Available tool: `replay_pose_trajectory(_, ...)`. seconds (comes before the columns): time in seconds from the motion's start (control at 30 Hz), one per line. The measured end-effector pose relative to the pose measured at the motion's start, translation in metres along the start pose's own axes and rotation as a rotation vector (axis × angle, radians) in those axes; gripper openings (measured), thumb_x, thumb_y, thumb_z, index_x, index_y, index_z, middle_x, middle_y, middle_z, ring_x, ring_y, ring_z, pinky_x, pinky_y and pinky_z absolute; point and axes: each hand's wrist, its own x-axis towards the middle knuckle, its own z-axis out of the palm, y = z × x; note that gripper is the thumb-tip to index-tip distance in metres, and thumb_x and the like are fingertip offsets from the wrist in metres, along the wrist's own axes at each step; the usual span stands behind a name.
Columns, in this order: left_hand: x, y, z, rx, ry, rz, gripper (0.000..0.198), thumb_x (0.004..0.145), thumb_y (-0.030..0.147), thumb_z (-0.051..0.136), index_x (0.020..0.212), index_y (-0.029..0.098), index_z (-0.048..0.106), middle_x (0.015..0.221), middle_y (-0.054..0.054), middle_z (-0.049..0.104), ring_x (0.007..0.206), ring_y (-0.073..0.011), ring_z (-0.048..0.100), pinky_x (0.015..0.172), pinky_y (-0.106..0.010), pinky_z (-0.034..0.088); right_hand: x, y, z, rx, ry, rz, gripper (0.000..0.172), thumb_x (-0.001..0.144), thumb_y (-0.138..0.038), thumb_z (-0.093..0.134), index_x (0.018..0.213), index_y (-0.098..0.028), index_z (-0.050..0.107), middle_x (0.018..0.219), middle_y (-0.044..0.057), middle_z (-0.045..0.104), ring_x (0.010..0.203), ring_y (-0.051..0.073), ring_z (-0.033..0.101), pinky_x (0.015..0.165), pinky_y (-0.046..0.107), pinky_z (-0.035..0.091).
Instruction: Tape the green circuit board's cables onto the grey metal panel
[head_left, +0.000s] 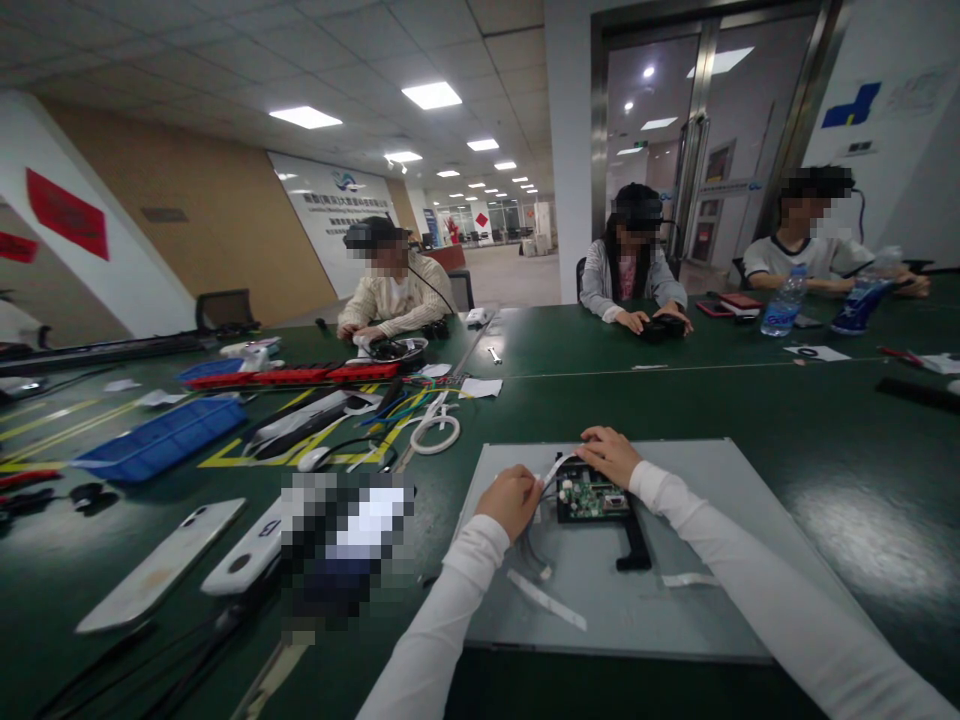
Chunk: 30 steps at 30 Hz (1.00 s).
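Observation:
My left hand (511,500) is closed, its fingertips pinching the lower end of a narrow white strip (553,469). The strip slants up to the fingertips of my right hand (611,456), which are closed on its upper end by the board's top left corner. Beneath the right hand lies a green circuit board (592,498) set in a black frame (636,545) with a leg pointing toward me. Thin grey wires (534,552) trail from the left side of the frame. Everything rests on a grey mat (630,620).
Loose white strips (547,600) lie on the mat. Left of it are a phone (161,565), a white power bank (244,545), a blue tray (161,437), a roll of white tape (435,434) and cables. Several people sit across the green table (555,400); bottles (784,305) stand far right.

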Motion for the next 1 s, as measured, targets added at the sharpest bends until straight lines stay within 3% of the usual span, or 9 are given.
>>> replay_pose_trajectory(0.17, 0.000, 0.000, 0.001, 0.013, 0.001, 0.017, 0.036, 0.086, 0.033, 0.034, 0.070, 0.016, 0.062, 0.084, -0.006, 0.056, 0.082, -0.0153, 0.053, 0.077, -0.025, 0.039, 0.000, 0.001, 0.001, 0.004, 0.011, 0.001, 0.034, 0.084, -0.044, 0.036, 0.088, -0.026, 0.066, 0.104, 0.004, 0.051, 0.091, 0.016, 0.045, 0.082, 0.033, 0.036)
replay_pose_trajectory(0.4, -0.004, 0.006, 0.003, 0.069, 0.018, 0.027, 0.035, 0.087, 0.038, 0.029, 0.112, 0.024, 0.050, 0.096, -0.005, 0.050, 0.090, -0.0171, 0.048, 0.082, -0.028, 0.037, 0.000, -0.001, 0.001, 0.013, 0.037, 0.011, 0.034, 0.083, -0.043, 0.039, 0.096, -0.022, 0.062, 0.103, 0.006, 0.052, 0.095, 0.017, 0.045, 0.084, 0.034, 0.035)
replay_pose_trajectory(0.67, -0.006, 0.013, 0.004, 0.130, 0.003, 0.040, 0.038, 0.087, 0.041, 0.027, 0.120, 0.031, 0.043, 0.098, -0.005, 0.045, 0.087, -0.0191, 0.043, 0.083, -0.033, 0.035, -0.001, -0.003, -0.002, 0.019, 0.042, 0.011, 0.035, 0.083, -0.043, 0.040, 0.102, -0.021, 0.059, 0.103, 0.006, 0.052, 0.096, 0.018, 0.045, 0.085, 0.033, 0.035)
replay_pose_trajectory(1.0, -0.005, 0.015, 0.004, 0.134, 0.000, 0.024, 0.039, 0.087, 0.043, 0.024, 0.118, 0.031, 0.045, 0.098, -0.005, 0.044, 0.085, -0.0197, 0.042, 0.082, -0.034, 0.035, -0.001, -0.003, -0.002, 0.014, 0.032, 0.001, 0.034, 0.083, -0.044, 0.039, 0.100, -0.023, 0.060, 0.102, 0.006, 0.052, 0.096, 0.017, 0.045, 0.085, 0.033, 0.035)
